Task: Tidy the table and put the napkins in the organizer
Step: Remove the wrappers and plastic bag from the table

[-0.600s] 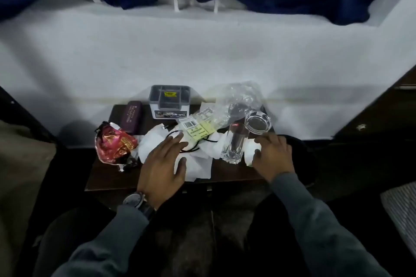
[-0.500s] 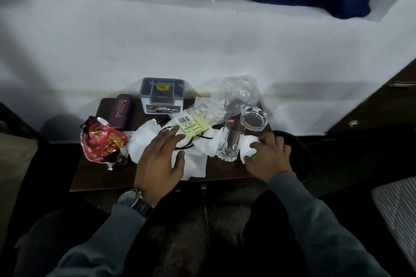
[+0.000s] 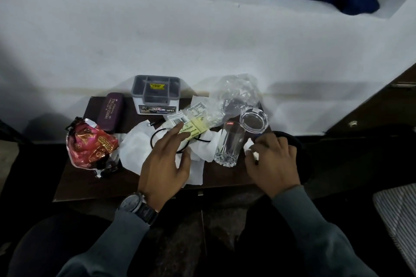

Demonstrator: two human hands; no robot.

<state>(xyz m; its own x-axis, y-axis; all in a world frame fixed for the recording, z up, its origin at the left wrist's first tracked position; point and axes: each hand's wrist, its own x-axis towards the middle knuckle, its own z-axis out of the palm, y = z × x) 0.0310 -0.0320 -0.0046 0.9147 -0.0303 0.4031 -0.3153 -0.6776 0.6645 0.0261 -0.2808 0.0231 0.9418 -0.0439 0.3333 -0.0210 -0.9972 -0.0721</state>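
My left grip (image 3: 164,164) is in the centre of the frame. Its fingers are spread and almost straight, and it lies flat on the crumpled white paper napkins (image 3: 135,148), which cover the middle of the dark brown wooden surface (image 3: 90,182). Its fingertips reach a yellow paper label with a barcode (image 3: 191,129) and a thin black cord loop (image 3: 155,136), both lying on the napkins.

My right grip (image 3: 273,164), at centre right, has curled fingers and pinches a small white napkin piece (image 3: 248,146) just beside a tall clear drinking glass (image 3: 228,144). Above this glass are a round clear glass ashtray (image 3: 254,119) and a crumpled transparent plastic bag (image 3: 236,92).

The grey and white plastic organizer with compartments (image 3: 156,94) stands at the upper edge of the surface, above the napkins. To its left lies a purple spectacle case (image 3: 110,111), and at lower left a pink and gold foil wrapper (image 3: 90,144).
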